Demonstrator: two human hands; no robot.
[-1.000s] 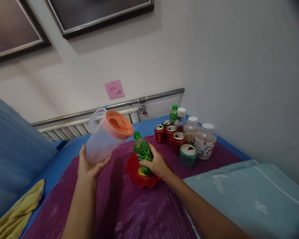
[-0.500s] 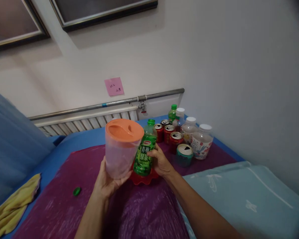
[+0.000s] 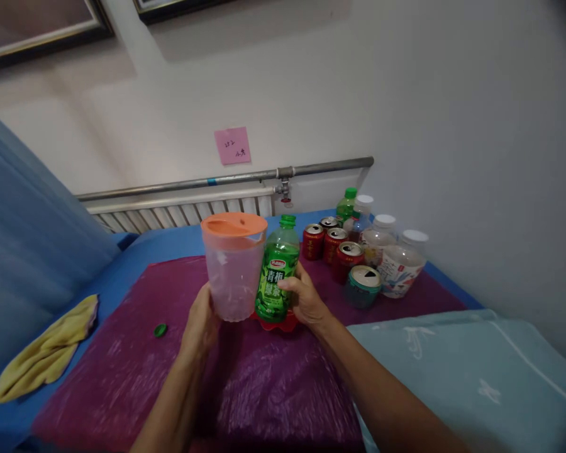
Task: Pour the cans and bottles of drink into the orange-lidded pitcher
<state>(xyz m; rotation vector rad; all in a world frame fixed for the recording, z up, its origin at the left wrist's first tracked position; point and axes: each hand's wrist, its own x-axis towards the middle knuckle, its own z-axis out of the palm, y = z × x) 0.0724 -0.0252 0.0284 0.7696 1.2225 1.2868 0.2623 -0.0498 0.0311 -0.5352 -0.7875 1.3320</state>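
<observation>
My left hand (image 3: 202,318) is closed around the lower side of a translucent plastic pitcher (image 3: 233,283) with an orange lid (image 3: 234,228). My right hand (image 3: 307,296) grips a green tea bottle (image 3: 277,277) from its right side, with the thumb across the label. Bottle and pitcher stand side by side, the bottle leaning slightly to the right. Behind and below the bottle shows part of a red scalloped dish (image 3: 283,324), mostly hidden. A small green bottle cap (image 3: 160,330) lies on the purple plastic sheet (image 3: 122,352) to the left.
Several opened cans, including a red can (image 3: 348,259) and a teal can (image 3: 363,286), stand at right beside white-capped bottles (image 3: 403,267). A green-capped bottle (image 3: 346,207) is behind them. A yellow cloth (image 3: 49,352) lies left, a pale blue cloth (image 3: 453,371) right. A radiator (image 3: 183,214) lines the wall.
The pitcher has become more upright, so its lid shows more edge-on. Both hands still hold the same things. The whole view has shifted somewhat.
</observation>
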